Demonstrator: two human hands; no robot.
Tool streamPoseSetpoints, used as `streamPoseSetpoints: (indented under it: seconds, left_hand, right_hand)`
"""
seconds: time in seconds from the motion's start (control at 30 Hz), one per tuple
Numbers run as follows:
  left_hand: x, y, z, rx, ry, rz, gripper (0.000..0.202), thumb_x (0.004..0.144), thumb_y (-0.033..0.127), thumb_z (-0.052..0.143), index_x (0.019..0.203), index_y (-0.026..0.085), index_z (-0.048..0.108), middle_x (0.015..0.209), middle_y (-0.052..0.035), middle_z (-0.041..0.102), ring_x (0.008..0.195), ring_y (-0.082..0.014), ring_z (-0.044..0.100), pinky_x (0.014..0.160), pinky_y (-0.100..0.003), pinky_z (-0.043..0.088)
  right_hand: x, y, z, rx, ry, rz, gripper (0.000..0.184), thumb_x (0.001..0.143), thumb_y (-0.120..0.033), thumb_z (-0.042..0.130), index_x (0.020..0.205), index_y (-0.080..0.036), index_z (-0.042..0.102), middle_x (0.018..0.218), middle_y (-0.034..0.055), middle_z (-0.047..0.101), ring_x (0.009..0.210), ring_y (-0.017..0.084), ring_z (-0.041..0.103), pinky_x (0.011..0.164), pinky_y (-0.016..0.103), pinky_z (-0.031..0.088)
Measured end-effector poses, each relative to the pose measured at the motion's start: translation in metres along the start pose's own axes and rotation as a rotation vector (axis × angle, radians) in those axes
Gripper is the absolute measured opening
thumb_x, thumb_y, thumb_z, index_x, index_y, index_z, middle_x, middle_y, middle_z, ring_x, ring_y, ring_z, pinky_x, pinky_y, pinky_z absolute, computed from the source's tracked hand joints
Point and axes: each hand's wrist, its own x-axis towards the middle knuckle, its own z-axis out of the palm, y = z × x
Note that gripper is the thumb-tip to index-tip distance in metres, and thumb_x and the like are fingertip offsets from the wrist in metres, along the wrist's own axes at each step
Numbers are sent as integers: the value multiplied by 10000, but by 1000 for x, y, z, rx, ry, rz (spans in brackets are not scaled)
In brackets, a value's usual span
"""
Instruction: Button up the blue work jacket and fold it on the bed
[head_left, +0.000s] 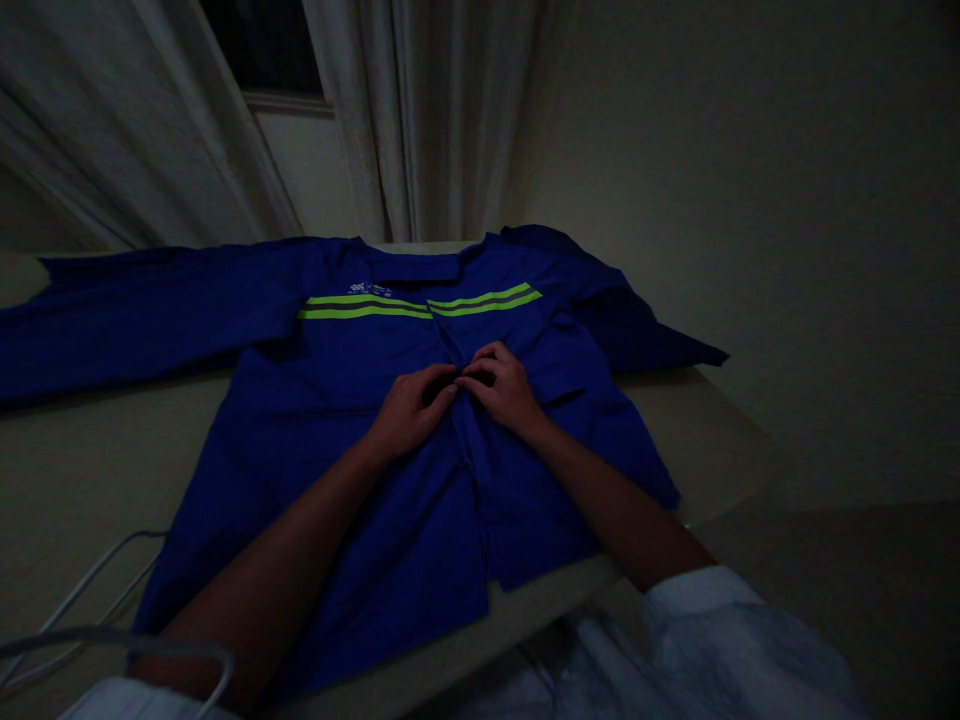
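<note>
A blue work jacket (pixel 360 540) lies spread face up, its sleeves out to both sides. Yellow-green reflective strips with a grey line cross its chest, and a small white logo sits above the left one. My left hand (pixel 410 408) pinches the edge of the front opening at mid-chest. Facing it, my right hand (pixel 501 385) pinches the other edge, and the fingertips of both hands meet. Whatever small fastening lies between the fingers is hidden. Below my hands the front edges lie slightly apart down to the hem.
The jacket rests on a pale table (pixel 720 440) with a rounded right corner. A white cable (pixel 97 575) loops at the lower left, crossing near my left forearm. Long curtains (pixel 450 120) and a dark window (pixel 262 45) stand behind, with a plain wall (pixel 750 200) at right.
</note>
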Motion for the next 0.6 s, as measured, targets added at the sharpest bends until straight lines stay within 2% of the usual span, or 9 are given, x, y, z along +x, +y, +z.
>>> streamPoseSetpoints:
  seconds: [0.2,0.4,0.5,0.6]
  left_hand:
    - [-1,-7,4,32,-18,13,387,987,355,543,1319,210,679,1259,-102,767,1140,-285,722,1027,-453,543]
    - [-3,-7,4,33,-47,32,430,981,325,497,1369,215,647,1306,-103,743,1193,-281,695,1069,-464,516]
    - [-3,-5,3,-32,-50,13,500,945,241,449,1416,192,611,1393,-106,701,1291,-271,650,1132,-457,479]
    - [0,-3,1,-81,-70,32,492,950,234,451,1419,194,596,1398,-104,695,1268,-260,664,1091,-424,510]
  right_hand:
    - [-1,3,4,0,-15,27,103,890,-233,802,804,-197,758,977,27,624,856,157,619,826,313,521]
    - [0,0,5,-41,38,42,183,817,-244,854,787,-192,681,924,22,593,834,170,604,772,303,524]
    - [3,-4,-2,-11,36,3,218,831,-273,834,985,-203,696,1057,49,607,853,177,601,777,315,537]
    - [4,-8,-8,32,-77,-108,334,911,-288,746,1233,-233,678,1308,95,580,989,193,624,835,331,541]
